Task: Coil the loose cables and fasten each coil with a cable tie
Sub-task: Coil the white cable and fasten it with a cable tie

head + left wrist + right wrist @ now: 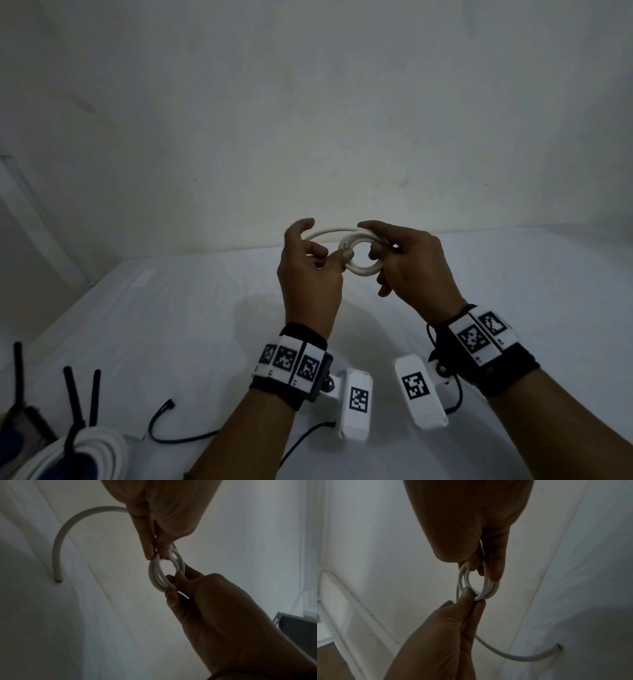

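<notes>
A small white cable coil point(361, 270) of several turns hangs in the air above the white table point(171, 325), held between both hands. My left hand point(337, 262) pinches the coil's left side between thumb and fingers. My right hand point(375, 246) grips the right side with fingers curled through the ring. The cable's free tail point(325, 233) arcs back over my left hand. In the left wrist view the coil point(154, 574) sits between the two hands and the tail point(68, 531) curves down to a cut end. In the right wrist view the coil point(489, 588) and the tail point(522, 658) show too.
Loose black cable ties point(161, 423) lie on the table near my left forearm. A larger tied white cable bundle point(99, 452) sits at the bottom left, with black tie ends point(73, 397) sticking up. A white wall stands behind the table. A dark shelf corner point(300, 626) shows at right.
</notes>
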